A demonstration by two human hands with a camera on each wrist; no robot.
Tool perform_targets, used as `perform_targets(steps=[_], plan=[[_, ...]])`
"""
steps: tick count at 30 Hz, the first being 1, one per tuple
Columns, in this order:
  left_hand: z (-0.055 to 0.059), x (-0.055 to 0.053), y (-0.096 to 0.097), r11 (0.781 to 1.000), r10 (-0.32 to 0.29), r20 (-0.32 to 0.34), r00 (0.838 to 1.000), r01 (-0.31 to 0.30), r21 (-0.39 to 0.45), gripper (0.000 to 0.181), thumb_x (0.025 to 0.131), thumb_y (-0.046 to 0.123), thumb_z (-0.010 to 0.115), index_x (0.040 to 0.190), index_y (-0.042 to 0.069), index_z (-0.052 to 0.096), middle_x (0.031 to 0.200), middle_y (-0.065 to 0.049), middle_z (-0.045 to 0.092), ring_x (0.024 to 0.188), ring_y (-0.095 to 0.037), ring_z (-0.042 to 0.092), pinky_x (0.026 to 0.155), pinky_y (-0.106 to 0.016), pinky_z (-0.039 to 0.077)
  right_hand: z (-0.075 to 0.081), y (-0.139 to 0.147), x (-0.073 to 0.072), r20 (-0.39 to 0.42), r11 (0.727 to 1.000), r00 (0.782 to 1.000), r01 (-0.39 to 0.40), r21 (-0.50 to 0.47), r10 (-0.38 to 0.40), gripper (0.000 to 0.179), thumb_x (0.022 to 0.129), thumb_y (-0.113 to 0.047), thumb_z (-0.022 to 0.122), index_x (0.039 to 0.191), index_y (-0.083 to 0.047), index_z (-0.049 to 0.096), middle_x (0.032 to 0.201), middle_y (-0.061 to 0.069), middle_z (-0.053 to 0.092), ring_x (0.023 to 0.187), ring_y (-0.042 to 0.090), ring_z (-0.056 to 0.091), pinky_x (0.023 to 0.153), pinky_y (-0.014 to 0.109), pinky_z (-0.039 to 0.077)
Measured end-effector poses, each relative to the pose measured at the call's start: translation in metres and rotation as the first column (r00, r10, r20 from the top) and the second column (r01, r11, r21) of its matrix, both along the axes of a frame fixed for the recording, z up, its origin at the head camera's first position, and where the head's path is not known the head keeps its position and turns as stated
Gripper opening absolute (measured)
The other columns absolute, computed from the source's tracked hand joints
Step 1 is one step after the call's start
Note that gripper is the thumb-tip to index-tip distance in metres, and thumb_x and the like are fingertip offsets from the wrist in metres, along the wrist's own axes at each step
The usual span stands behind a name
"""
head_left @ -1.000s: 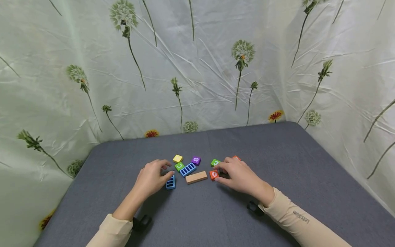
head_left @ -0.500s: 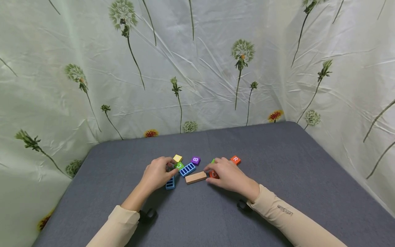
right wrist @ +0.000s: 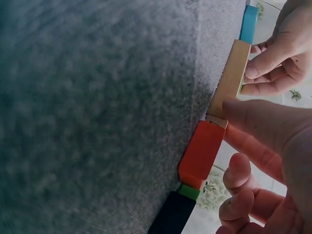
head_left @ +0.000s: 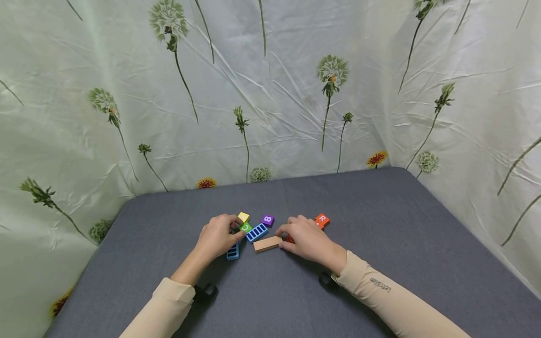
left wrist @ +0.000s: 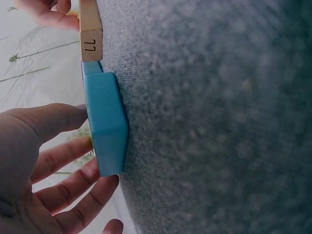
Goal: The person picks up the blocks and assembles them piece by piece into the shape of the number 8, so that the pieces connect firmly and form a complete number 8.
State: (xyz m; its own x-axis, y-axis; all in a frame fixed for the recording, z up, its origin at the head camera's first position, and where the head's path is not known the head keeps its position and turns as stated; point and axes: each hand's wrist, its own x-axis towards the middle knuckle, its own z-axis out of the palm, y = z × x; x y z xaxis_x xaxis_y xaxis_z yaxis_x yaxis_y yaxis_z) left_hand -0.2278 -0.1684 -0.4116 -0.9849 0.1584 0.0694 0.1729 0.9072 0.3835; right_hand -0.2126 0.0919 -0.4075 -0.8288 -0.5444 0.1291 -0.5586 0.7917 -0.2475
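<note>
My left hand (head_left: 217,236) is at the left of the block cluster, with thumb and index fingertip on either side of a green tile (head_left: 246,227) bearing a white curved mark, apparently pinching it. A blue slotted block (head_left: 233,251) lies just below that hand. My right hand (head_left: 307,238) holds the right end of a plain wooden block (head_left: 267,244) between thumb and index finger; its other fingers curl loosely. Beneath the right hand, a red block (right wrist: 202,148) is partly hidden in the head view. Between the hands lies a second blue slotted block (head_left: 257,232).
A yellow tile (head_left: 243,217) and a purple tile marked 8 (head_left: 267,220) sit behind the blue block. Beyond the right hand is an orange-red tile marked R (head_left: 322,219). The right wrist view shows a black block (right wrist: 173,214) too. Grey cloth (head_left: 270,300) covers the table.
My left hand has moved right to the green tile. The right hand has shifted left from the red 0 tile to the wooden block's end, uncovering the R tile.
</note>
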Motion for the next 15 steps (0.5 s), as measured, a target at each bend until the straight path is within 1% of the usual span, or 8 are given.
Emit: perform_targets(steps=[8, 15], plan=[[0.0015, -0.001, 0.0009, 1.0, 0.0, 0.0, 1.0, 0.0, -0.016, 0.027, 0.094, 0.031, 0.084, 0.113, 0.013, 0.08, 0.103, -0.005, 0.078, 0.093, -0.022, 0.072, 0.08, -0.049, 0.059, -0.0008, -0.001, -0.0007, -0.033, 1.0, 0.999, -0.015, -0.001, 0.015, 0.018, 0.095, -0.028, 0.084, 0.111, -0.02, 0.083, 0.093, -0.001, 0.071, 0.081, 0.016, 0.055, 0.07, 0.033, 0.04], [0.0006, 0.0003, 0.0003, 1.0, 0.006, 0.004, 1.0, -0.006, -0.014, 0.026, 0.095, 0.03, 0.084, 0.114, 0.012, 0.08, 0.102, -0.005, 0.078, 0.091, -0.02, 0.071, 0.078, -0.047, 0.058, -0.0007, 0.0, 0.0014, -0.026, 1.0, 0.999, -0.029, -0.007, 0.029, 0.015, 0.093, -0.027, 0.086, 0.105, -0.019, 0.083, 0.094, -0.001, 0.073, 0.082, 0.016, 0.056, 0.072, 0.034, 0.043]])
